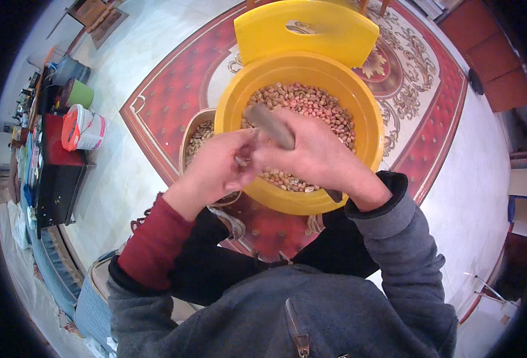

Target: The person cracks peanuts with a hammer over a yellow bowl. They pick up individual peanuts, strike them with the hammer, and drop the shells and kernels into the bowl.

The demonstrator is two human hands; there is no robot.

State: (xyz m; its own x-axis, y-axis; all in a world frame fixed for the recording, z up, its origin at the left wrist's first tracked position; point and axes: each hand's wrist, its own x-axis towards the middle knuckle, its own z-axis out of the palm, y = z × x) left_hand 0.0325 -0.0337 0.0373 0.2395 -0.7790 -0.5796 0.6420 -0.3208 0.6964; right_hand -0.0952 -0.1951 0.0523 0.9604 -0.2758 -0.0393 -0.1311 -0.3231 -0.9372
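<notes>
In front of me is a yellow plastic basin (pixel 301 205) holding many peanut-like nuts (pixel 317 100), some pink, others tan-brown. My right hand (pixel 312 147) is over it, closed around a blurred grey-brown hand tool (pixel 270 125). A dark end of what looks like the same tool shows below the wrist. My left hand (pixel 221 161) meets the right at the basin's left side. Its fingers curl around a small pale piece (pixel 242 161), apparently a nut; the fingers partly hide it. Partly behind the left hand stands an oval container (pixel 183 150) of pale tan nuts (pixel 202 134).
A yellow chair back (pixel 263 40) with a slot rises behind the basin. A red patterned rug (pixel 165 107) lies below on a pale floor. To the left are a white bucket (pixel 86 129) with a red rim and a black cabinet (pixel 62 179). Reddish-brown furniture (pixel 483 53) stands far right.
</notes>
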